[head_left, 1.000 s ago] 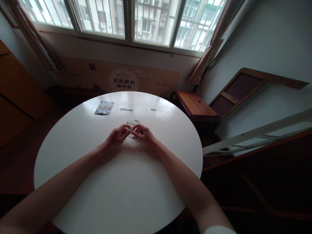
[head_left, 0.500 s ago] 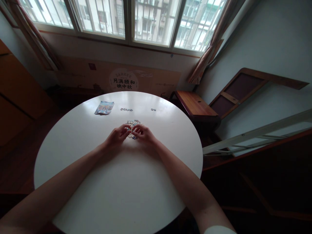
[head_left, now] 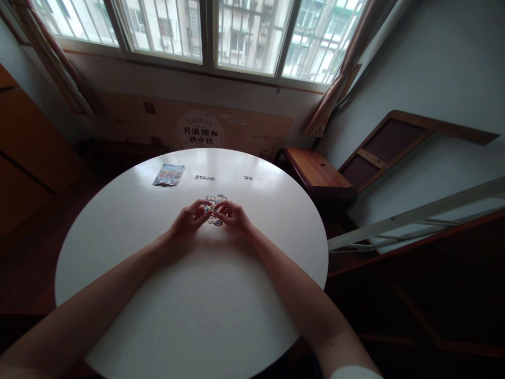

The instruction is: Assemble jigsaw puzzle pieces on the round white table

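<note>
On the round white table [head_left: 189, 305], a loose pile of small jigsaw puzzle pieces [head_left: 218, 198] lies in front of me. My left hand [head_left: 194, 215] is over the pile's left side, thumb and fingertips closed in a pinch. From the right, my right hand [head_left: 232, 215] meets it, its fingers curled and pinching as well. The fingertips of both hands almost touch over the pile, at tiny jigsaw pieces whose outlines are hard to make out. Part of the pile is hidden under the fingers.
Beyond the pile lie a colourful picture packet [head_left: 169, 175], a row of joined puzzle pieces [head_left: 204, 178] and a smaller cluster of pieces [head_left: 248, 178]. A wooden stool-like seat [head_left: 317, 167] stands past the table's right edge, below the barred window [head_left: 248, 37].
Both hands stay over the pile; only the fingertips shift very slightly. The packet and the set-apart pieces have not moved.
</note>
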### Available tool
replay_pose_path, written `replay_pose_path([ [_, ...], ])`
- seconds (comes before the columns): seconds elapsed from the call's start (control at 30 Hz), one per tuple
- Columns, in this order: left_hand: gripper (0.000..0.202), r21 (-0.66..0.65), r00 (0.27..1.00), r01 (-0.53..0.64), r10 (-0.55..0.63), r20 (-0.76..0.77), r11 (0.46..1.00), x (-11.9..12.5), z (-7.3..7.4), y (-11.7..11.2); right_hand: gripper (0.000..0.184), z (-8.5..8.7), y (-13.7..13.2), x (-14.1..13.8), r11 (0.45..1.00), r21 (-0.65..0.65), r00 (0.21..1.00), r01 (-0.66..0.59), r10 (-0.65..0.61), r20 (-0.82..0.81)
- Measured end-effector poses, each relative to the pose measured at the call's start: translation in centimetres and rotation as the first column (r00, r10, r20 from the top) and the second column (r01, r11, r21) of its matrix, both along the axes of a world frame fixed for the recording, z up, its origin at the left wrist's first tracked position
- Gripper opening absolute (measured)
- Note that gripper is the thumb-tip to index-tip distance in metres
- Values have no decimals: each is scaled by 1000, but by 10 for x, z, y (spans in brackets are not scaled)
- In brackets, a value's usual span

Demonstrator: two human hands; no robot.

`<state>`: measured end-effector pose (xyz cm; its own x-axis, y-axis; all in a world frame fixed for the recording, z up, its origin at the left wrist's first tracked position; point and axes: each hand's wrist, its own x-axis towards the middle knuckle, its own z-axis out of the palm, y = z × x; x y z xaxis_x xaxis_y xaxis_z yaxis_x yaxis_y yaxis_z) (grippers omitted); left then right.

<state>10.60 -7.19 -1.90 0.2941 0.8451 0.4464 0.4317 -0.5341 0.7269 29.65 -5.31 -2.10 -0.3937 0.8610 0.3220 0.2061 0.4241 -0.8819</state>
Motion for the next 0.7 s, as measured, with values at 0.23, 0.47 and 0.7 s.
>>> replay_pose_path([
  [0.23, 31, -2, 1000, -15, 15, 4, 1000, 1, 3, -1, 24, 5, 1, 4, 981, 115, 988, 157, -157, -12],
  [0.47, 29, 4, 1000, -14, 14, 0, 1000, 1, 2, 0, 15, 8, 21, 45, 835, 232, 793, 499, -548, 265],
  [0.7, 25, 16, 999, -32, 32, -8, 999, 1, 0, 1, 15, 6, 26, 65, 748, 283, 571, 600, -648, 504],
])
